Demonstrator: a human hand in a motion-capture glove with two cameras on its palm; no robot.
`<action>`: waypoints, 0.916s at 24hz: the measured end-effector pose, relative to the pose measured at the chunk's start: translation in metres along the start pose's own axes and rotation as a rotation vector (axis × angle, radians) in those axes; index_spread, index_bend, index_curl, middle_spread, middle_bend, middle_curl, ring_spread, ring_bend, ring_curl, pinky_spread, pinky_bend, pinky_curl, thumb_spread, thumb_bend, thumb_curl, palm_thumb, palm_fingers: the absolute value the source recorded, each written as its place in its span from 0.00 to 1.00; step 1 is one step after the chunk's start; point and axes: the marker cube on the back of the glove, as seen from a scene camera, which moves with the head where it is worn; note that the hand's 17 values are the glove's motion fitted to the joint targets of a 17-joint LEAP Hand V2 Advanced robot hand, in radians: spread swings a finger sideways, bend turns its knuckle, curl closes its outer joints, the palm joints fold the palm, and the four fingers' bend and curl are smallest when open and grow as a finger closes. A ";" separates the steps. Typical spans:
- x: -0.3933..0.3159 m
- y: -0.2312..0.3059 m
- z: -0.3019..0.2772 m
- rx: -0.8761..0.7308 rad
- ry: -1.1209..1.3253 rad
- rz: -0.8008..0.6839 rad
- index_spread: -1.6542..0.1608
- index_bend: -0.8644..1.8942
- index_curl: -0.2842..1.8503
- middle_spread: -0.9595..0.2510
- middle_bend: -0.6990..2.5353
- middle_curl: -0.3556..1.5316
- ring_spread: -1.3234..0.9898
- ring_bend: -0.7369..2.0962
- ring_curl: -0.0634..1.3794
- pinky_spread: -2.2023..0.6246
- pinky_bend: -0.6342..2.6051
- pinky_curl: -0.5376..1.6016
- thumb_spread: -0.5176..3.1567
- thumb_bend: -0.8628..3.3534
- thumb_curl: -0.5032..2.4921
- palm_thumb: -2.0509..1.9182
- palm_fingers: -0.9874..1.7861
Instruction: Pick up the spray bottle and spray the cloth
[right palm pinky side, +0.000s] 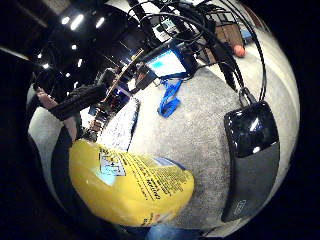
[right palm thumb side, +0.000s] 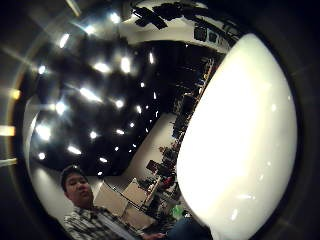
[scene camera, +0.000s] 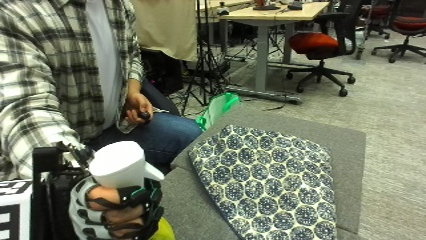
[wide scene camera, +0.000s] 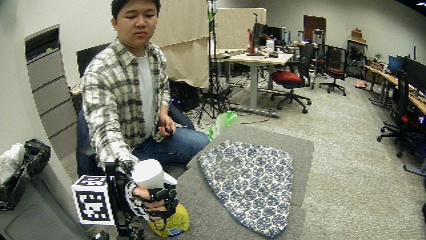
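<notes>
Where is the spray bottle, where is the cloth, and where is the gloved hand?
spray bottle (wide scene camera: 148, 173): wide outside view, white spray head.
cloth (scene camera: 269, 175): outside view, middle of the patterned fabric.
gloved hand (scene camera: 113, 210): outside view, knuckles round the bottle neck.

There was one spray bottle (wide scene camera: 162, 210), white on top with a yellow body, and one patterned cloth (scene camera: 269, 180) on the one grey desk (scene camera: 336, 145). One green object (scene camera: 216, 110) lay at the desk's far edge. One gloved hand (scene camera: 116, 212) and one bare hand (scene camera: 138, 110) showed.
</notes>
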 end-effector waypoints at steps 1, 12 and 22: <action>0.000 0.000 0.000 0.002 0.003 0.000 0.74 0.39 0.30 0.64 0.37 0.44 0.48 0.47 0.34 0.72 0.36 0.40 0.20 0.20 0.39 0.80 0.81; -0.007 -0.003 0.002 0.005 0.009 -0.004 0.74 0.38 0.33 0.64 0.37 0.45 0.47 0.47 0.35 0.71 0.36 0.41 0.17 0.20 0.40 0.80 0.81; -0.115 -0.034 -0.017 -0.030 -0.029 -0.162 0.74 0.38 0.35 0.63 0.37 0.46 0.47 0.47 0.36 0.71 0.36 0.41 0.16 0.20 0.41 0.79 0.81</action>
